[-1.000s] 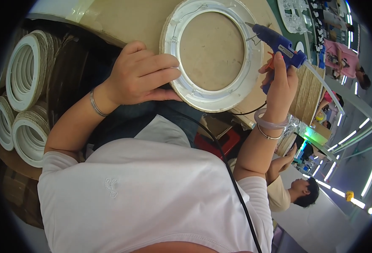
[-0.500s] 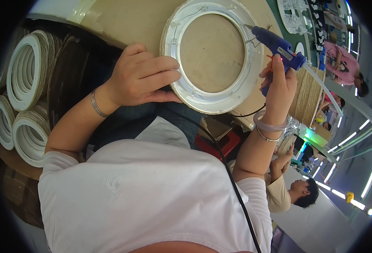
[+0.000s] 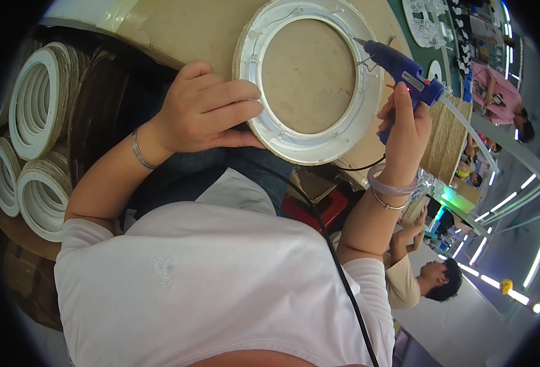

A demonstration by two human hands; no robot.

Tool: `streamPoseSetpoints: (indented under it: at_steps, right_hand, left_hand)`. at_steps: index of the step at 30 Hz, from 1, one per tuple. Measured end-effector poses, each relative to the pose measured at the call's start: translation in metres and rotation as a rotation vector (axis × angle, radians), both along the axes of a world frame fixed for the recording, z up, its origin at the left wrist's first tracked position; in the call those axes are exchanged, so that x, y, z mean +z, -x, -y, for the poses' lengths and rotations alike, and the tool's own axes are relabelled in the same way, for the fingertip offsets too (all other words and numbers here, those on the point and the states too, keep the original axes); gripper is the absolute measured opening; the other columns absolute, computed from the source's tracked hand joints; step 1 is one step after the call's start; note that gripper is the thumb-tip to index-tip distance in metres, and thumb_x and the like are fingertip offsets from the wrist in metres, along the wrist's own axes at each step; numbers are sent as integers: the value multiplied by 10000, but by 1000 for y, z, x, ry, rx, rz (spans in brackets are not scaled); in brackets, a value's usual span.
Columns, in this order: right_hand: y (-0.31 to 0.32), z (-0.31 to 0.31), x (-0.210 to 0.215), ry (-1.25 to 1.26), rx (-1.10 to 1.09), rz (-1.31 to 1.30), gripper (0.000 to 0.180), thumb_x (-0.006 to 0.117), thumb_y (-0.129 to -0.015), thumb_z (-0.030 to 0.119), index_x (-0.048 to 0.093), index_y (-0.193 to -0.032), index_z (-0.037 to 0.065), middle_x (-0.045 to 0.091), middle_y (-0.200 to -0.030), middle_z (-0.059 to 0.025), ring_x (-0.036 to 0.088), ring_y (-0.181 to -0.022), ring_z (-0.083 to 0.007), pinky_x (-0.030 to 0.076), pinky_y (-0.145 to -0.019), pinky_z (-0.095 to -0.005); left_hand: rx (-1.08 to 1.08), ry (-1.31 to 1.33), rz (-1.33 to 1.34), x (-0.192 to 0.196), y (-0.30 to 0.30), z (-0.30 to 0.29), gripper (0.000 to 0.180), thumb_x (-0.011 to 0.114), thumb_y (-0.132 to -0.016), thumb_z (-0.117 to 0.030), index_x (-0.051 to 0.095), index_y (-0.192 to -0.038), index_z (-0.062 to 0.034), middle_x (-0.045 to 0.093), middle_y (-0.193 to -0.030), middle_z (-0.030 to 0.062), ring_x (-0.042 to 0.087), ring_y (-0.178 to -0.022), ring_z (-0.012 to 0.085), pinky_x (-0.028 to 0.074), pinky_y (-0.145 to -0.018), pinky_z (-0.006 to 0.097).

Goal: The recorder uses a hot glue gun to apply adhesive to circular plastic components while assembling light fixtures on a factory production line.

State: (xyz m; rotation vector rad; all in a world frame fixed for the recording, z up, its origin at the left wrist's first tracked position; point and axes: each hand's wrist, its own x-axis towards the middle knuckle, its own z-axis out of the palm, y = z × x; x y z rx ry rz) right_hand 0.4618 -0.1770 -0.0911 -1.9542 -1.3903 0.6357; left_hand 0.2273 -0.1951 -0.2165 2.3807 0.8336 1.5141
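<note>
A round white ring frame (image 3: 310, 145) with a rope-like outer edge lies on the brown tabletop, with thin wire and small clear bits along its inner channel. My left hand (image 3: 206, 110) grips its left rim, fingers on top and thumb below. In my right hand (image 3: 404, 122) is a blue hot glue gun (image 3: 404, 67), a pale glue stick coming out of its back. The gun's nozzle points left over the ring's right side, and its wire stand hangs beneath the nozzle. Whether the tip touches the ring I cannot tell.
Stacks of similar white rings (image 3: 34, 101) stand at the left beside a dark box. A black cable (image 3: 328, 235) runs across my front. Woven rope-like material (image 3: 444, 137) lies at the table's right. Clear plastic parts (image 3: 426, 24) sit on the green surface beyond. A co-worker (image 3: 404, 284) is at the right.
The glue gun has shifted very slightly. My left hand and the ring have stayed in place.
</note>
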Motion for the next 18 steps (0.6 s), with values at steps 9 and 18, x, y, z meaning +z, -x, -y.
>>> streamPoseSetpoints:
  at_steps: [9, 18]
  right_hand:
    - [2, 2, 0, 10, 0, 22, 271, 536, -835, 293, 542, -755, 34, 517, -556, -26, 434, -422, -63, 326, -391, -178]
    - [12, -4, 7, -36, 66, -184, 266, 489, -854, 263, 548, -846, 4, 603, -653, -98, 394, -403, -55, 321, -366, -187]
  left_hand:
    - [-1, -4, 1, 0, 0, 0, 360, 705, -605, -380, 581, -824, -122, 564, -874, -26, 460, -550, 101, 313, -578, 254]
    - [-5, -7, -3, 1, 1, -1, 347, 689, -620, -383, 569, -812, -120, 553, -867, -27, 450, -548, 107, 308, -564, 253]
